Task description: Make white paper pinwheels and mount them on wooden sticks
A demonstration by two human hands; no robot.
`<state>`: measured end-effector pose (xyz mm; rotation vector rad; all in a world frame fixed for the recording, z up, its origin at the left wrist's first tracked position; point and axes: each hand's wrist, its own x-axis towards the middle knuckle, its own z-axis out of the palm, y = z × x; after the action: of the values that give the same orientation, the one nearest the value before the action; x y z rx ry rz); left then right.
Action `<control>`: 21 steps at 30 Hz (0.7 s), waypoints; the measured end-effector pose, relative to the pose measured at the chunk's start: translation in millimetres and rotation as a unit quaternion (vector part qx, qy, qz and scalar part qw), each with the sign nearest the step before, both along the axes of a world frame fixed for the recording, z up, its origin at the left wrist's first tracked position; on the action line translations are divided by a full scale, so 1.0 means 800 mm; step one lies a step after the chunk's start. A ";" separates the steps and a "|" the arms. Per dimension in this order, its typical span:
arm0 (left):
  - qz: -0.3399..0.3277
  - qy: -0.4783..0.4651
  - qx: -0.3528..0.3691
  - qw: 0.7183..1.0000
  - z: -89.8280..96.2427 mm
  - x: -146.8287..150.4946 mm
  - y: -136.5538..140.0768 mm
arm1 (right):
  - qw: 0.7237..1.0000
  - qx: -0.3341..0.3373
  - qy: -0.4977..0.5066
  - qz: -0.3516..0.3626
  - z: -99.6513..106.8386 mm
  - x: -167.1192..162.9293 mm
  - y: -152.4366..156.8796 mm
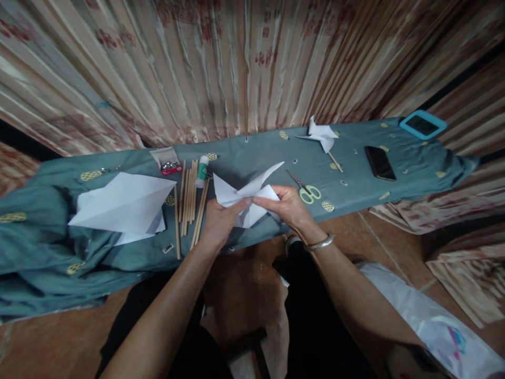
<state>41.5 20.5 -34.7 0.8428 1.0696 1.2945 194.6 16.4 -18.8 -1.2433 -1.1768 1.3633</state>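
Both hands pinch a white paper pinwheel [257, 181] over the front edge of the cloth-covered table. The thumbs of my left hand [223, 218] and my right hand [291, 206] meet at its middle, where the folded corners come together. Its blades stick up and outward, and no stick shows on it. Left of my left hand lie several thin wooden sticks [188, 195] and a green and white glue stick [202, 171]. Scissors with light green handles [309, 193] rest just right of my right hand. Farther back is another paper pinwheel [322, 136] on a wooden stick.
Sheets of white paper [122, 202] are stacked at the left, with a small open box of metal pins [169, 162] behind. A black phone [380, 163] and a blue-framed device [423, 125] lie at the right. Curtains [244, 68] hang along the back. A plastic bag [430, 321] is on the floor.
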 end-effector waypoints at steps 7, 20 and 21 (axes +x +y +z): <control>-0.006 -0.012 0.002 1.000 -0.004 0.000 0.000 | 1.000 0.005 -0.010 -0.002 -0.004 -0.001 0.000; 0.008 -0.001 0.009 1.000 -0.005 -0.001 0.001 | 1.000 0.003 0.001 -0.006 -0.006 -0.003 0.001; 0.010 0.000 0.010 1.000 -0.005 -0.001 0.001 | 1.000 0.002 0.003 -0.009 -0.006 -0.003 0.001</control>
<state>40.6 21.1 -38.4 0.8491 1.0690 1.3230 192.0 16.9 -23.3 -1.2426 -1.1608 1.3499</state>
